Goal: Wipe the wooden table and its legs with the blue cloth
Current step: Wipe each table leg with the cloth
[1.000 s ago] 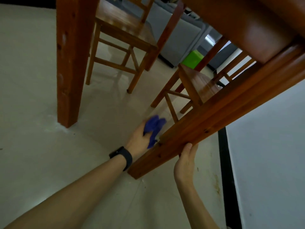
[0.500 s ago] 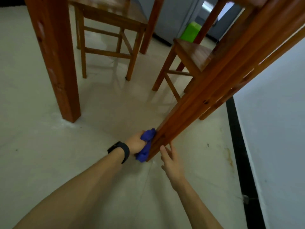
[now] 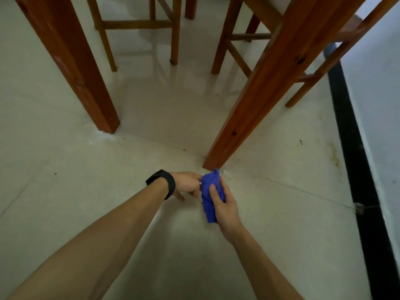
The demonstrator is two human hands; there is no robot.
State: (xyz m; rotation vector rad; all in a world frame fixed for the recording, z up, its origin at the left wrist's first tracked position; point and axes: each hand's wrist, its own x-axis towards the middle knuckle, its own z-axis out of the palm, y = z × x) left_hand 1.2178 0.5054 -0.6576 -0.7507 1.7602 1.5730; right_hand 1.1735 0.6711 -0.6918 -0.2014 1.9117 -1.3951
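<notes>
Blue cloth [image 3: 208, 210] bunched in hand just above the floor [image 3: 281, 213], at the foot of the near table leg [image 3: 259, 87].
Right hand [image 3: 225, 210] fingers wrap its middle, thumb on top. Left hand [image 3: 187, 182] touches its top edge; pinch or not, cannot tell. Judged soft, light and limp, best gripped mid-wad.

I see dim, flat light | pale sheen on floor [image 3: 164, 68] | soft shadow bottom centre | wide-angle tilts table legs [image 3: 266, 87] | slightly soft

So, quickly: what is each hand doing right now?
Left hand: beside the blue cloth; grip cannot be told.
Right hand: holding the blue cloth.
</notes>
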